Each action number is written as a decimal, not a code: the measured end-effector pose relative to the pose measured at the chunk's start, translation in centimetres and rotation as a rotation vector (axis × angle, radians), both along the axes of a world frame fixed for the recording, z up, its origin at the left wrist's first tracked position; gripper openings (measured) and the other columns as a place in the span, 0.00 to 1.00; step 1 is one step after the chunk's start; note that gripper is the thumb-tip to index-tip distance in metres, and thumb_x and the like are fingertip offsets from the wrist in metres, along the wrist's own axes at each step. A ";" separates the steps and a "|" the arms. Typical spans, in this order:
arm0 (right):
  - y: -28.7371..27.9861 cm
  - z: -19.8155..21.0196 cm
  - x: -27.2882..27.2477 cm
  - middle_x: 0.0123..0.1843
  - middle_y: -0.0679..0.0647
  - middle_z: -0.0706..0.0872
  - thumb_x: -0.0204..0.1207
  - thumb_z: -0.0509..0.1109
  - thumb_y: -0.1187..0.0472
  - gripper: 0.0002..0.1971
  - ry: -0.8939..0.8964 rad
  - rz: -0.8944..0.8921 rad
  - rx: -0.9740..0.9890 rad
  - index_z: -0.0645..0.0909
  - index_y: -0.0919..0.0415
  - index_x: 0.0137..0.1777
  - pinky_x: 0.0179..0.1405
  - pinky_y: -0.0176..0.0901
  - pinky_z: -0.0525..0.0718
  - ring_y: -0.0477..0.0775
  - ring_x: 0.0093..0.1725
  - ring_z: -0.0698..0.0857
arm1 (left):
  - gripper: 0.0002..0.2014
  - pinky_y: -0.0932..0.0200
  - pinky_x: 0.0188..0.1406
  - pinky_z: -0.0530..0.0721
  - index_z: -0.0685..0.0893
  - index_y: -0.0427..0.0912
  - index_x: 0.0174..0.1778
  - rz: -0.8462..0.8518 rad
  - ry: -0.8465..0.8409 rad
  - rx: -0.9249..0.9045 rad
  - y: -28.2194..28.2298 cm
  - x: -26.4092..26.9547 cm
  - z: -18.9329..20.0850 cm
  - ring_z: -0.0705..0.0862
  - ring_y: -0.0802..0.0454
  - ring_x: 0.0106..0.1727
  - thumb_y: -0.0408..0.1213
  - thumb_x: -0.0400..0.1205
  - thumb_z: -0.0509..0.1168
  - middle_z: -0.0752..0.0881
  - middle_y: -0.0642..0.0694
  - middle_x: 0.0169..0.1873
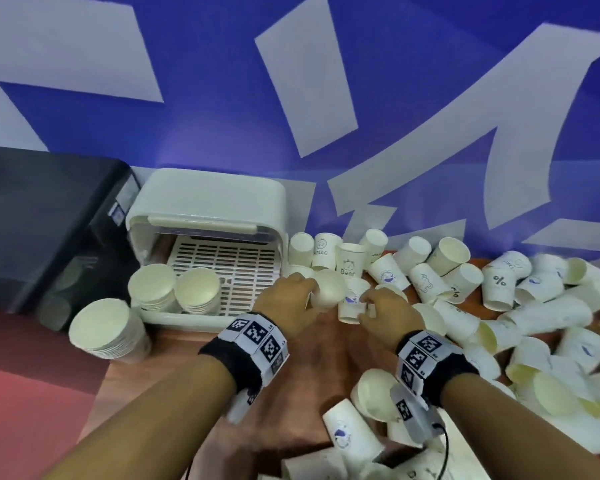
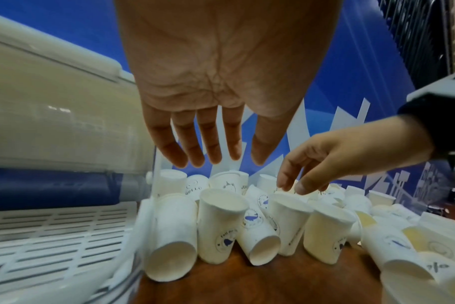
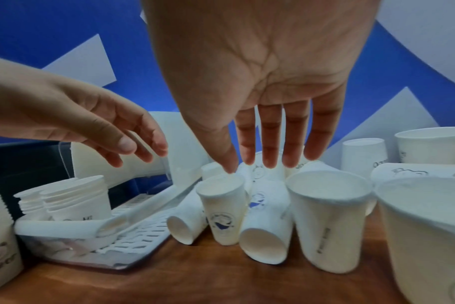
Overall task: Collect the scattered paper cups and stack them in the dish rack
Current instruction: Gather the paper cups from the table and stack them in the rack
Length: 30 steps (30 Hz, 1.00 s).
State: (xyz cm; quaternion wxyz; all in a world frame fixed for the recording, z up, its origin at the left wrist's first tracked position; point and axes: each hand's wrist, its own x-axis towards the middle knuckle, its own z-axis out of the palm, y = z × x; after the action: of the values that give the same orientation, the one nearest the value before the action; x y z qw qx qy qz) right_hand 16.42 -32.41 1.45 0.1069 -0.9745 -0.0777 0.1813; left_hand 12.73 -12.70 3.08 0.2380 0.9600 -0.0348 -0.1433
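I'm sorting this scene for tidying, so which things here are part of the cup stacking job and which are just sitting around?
Job: loose paper cups, cup stacks, dish rack, left hand, right hand.
Lying about: black appliance, blue banner, wooden table.

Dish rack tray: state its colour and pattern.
The dish rack tray is white plastic with rows of rectangular slots, clearest in the head view.

White paper cups (image 1: 499, 285) w/ blue whale prints; white slatted dish rack (image 1: 222, 261); brown wood-grain desk (image 1: 312, 348); blue/white backdrop (image 1: 222, 98).
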 end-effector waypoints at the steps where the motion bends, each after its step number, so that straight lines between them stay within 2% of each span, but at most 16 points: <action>1: -0.8 -0.4 0.5 0.66 0.53 0.80 0.77 0.65 0.53 0.17 -0.019 0.003 -0.010 0.78 0.52 0.65 0.62 0.50 0.78 0.57 0.65 0.78 | 0.19 0.47 0.67 0.76 0.75 0.49 0.69 0.001 0.000 0.014 -0.9 0.6 -0.5 0.75 0.47 0.68 0.44 0.81 0.63 0.76 0.48 0.67; 6: -3.9 -1.8 2.2 0.68 0.48 0.80 0.79 0.62 0.47 0.18 -0.114 0.108 -0.244 0.76 0.46 0.68 0.65 0.49 0.70 0.55 0.69 0.74 | 0.19 0.49 0.67 0.72 0.73 0.46 0.72 -0.056 -0.009 0.189 -4.8 3.3 -3.2 0.73 0.46 0.70 0.43 0.85 0.58 0.74 0.47 0.71; 9: -4.9 -2.8 2.9 0.67 0.48 0.80 0.78 0.61 0.44 0.19 -0.085 0.136 -0.268 0.77 0.46 0.67 0.66 0.51 0.68 0.54 0.70 0.73 | 0.17 0.48 0.64 0.71 0.73 0.46 0.71 -0.091 0.010 0.309 -6.4 4.3 -5.1 0.73 0.44 0.69 0.42 0.85 0.57 0.75 0.46 0.69; 12: -5.5 -3.3 3.6 0.66 0.48 0.80 0.79 0.62 0.46 0.17 -0.074 0.168 -0.277 0.79 0.47 0.65 0.66 0.50 0.68 0.54 0.70 0.72 | 0.17 0.48 0.64 0.71 0.74 0.46 0.70 -0.082 0.021 0.360 -7.2 4.8 -6.3 0.72 0.43 0.69 0.39 0.84 0.57 0.75 0.44 0.67; 16: -5.8 -3.7 4.2 0.67 0.47 0.79 0.78 0.63 0.51 0.15 -0.078 0.173 -0.252 0.80 0.47 0.64 0.68 0.49 0.67 0.54 0.71 0.71 | 0.16 0.48 0.63 0.70 0.76 0.46 0.68 -0.072 0.031 0.386 -7.2 5.3 -7.1 0.71 0.42 0.68 0.37 0.84 0.58 0.75 0.44 0.66; 22: -5.3 -3.9 4.5 0.68 0.48 0.79 0.80 0.61 0.52 0.16 -0.083 0.212 -0.274 0.81 0.51 0.65 0.69 0.49 0.68 0.54 0.70 0.71 | 0.13 0.50 0.61 0.70 0.78 0.46 0.65 -0.067 0.035 0.409 -6.9 5.3 -7.5 0.73 0.43 0.65 0.40 0.86 0.57 0.77 0.44 0.63; 30: -5.1 -3.0 4.4 0.65 0.51 0.82 0.80 0.61 0.52 0.15 -0.153 0.153 -0.259 0.82 0.54 0.62 0.65 0.49 0.70 0.55 0.67 0.74 | 0.14 0.51 0.58 0.71 0.77 0.46 0.65 -0.078 -0.082 0.366 -5.8 4.4 -5.0 0.76 0.43 0.63 0.36 0.84 0.57 0.79 0.44 0.61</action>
State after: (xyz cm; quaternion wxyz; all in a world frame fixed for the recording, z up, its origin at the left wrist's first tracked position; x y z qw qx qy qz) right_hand 20.82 -37.51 -1.54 -0.0399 -0.9824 -0.1353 0.1227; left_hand 17.11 -18.49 -1.89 0.0522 0.9902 -0.0551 -0.1170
